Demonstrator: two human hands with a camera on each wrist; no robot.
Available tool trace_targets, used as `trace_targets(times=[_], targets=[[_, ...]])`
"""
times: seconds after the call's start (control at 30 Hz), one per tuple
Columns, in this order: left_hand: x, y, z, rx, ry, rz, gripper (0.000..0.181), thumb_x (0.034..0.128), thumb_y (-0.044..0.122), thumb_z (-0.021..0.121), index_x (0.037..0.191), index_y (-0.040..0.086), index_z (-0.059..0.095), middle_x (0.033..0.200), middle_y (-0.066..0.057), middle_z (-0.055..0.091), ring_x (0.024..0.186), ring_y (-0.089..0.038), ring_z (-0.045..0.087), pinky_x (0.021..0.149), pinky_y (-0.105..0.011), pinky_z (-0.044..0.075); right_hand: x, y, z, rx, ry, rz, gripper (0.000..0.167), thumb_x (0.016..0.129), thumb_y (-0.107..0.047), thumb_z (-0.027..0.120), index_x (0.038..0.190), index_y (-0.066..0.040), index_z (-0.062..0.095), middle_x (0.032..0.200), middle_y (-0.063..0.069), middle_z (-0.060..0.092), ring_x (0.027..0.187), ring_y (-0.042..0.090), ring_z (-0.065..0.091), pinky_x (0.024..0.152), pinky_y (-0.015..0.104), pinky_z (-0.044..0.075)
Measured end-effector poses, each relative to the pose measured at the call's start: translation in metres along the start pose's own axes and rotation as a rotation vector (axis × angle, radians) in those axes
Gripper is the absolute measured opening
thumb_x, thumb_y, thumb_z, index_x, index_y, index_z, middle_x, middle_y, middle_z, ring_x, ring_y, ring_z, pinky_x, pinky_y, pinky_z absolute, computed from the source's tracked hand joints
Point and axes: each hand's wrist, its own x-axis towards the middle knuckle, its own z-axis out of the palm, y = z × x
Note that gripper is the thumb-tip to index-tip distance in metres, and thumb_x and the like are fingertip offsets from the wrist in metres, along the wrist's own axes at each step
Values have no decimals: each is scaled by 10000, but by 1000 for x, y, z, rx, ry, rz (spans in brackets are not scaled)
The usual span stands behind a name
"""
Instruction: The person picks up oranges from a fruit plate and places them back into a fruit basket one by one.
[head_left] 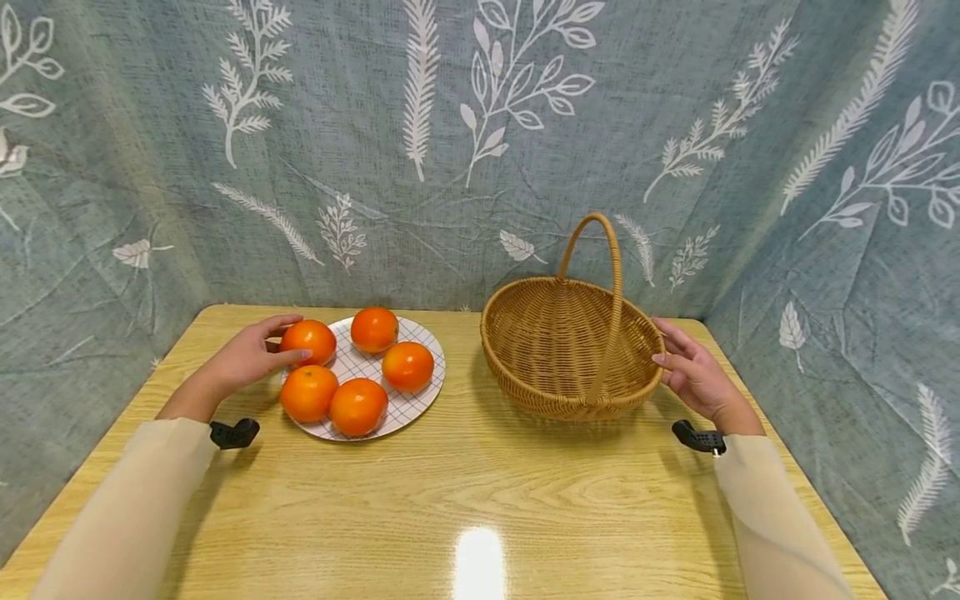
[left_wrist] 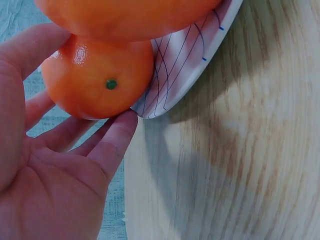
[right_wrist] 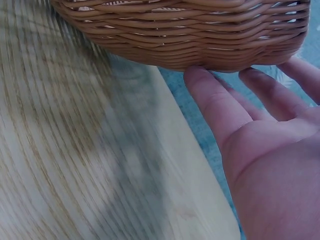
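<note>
At the left, my left hand (head_left: pixel 247 357) holds an orange (head_left: pixel 309 340) between thumb and fingers, at the left edge of a round white plate (head_left: pixel 408 410) with a dark grid pattern. In the left wrist view that orange (left_wrist: pixel 100 80) shows a small green stem spot, and the fingertips curve along its far side. Several more oranges share the plate, one of them (head_left: pixel 309 393) just in front. Over on the right, a brown wicker basket (head_left: pixel 555 342) with a tall arched handle stands upright. My right hand (head_left: pixel 697 375) grips its right rim, thumb inward, fingers against the outer weave (right_wrist: pixel 200 50).
Both things stand on a light wood table (head_left: pixel 450 483), toward its back edge. A grey-blue curtain (head_left: pixel 360 125) with white leaf prints hangs behind and at both sides. A black wrist mount (head_left: pixel 234 433) sits at the left cuff, another (head_left: pixel 697 437) at the right.
</note>
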Motion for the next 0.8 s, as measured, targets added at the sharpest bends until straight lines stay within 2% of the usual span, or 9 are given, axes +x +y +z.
trace_targets(times=[0.13, 0.5, 0.6, 0.67, 0.73, 0.8], targets=[[-3, 0, 0, -1, 15, 4, 832, 1003, 418, 659, 1603, -3, 266, 1523, -334, 386, 1307, -542, 501, 1045, -624, 495, 1, 1, -1, 22, -26, -3, 689, 1047, 66, 433, 1645, -27, 104, 1483, 68, 473, 1183, 150, 648, 908, 280, 598], [-5, -3, -3, -25, 77, 13, 832, 987, 403, 689, 1617, 46, 280, 1572, -319, 362, 1333, -522, 493, 1053, -621, 488, -1, 0, -3, 34, -39, 5, 694, 1048, 73, 416, 1642, -2, 66, 1508, 38, 479, 1244, 168, 632, 939, 291, 592], [-6, -3, -6, -26, 97, 20, 822, 982, 387, 700, 1613, 50, 295, 1577, -312, 365, 1332, -520, 501, 1013, -508, 541, -1, 0, -4, 42, -47, 1, 689, 1045, 85, 405, 1638, 11, 61, 1497, 43, 497, 1231, 174, 643, 931, 294, 596], [-7, -2, -8, -29, 109, 24, 814, 979, 369, 708, 1609, 46, 305, 1582, -311, 360, 1337, -524, 499, 951, -339, 565, 0, 0, -5, 45, -50, 1, 687, 1044, 87, 405, 1638, 12, 67, 1487, 45, 508, 1224, 175, 650, 926, 296, 599], [-8, 0, -11, -37, 121, 28, 806, 978, 350, 714, 1603, 36, 313, 1587, -312, 354, 1343, -529, 492, 876, -175, 524, 1, 0, -5, 50, -52, 3, 686, 1044, 89, 404, 1638, 10, 71, 1472, 50, 521, 1215, 176, 656, 924, 298, 600], [-8, 2, -13, -49, 128, 31, 801, 978, 333, 716, 1600, 27, 314, 1588, -320, 346, 1348, -537, 485, 810, -75, 473, 1, 0, -6, 55, -54, 5, 689, 1043, 90, 406, 1639, 5, 71, 1457, 50, 533, 1208, 173, 659, 924, 299, 600]])
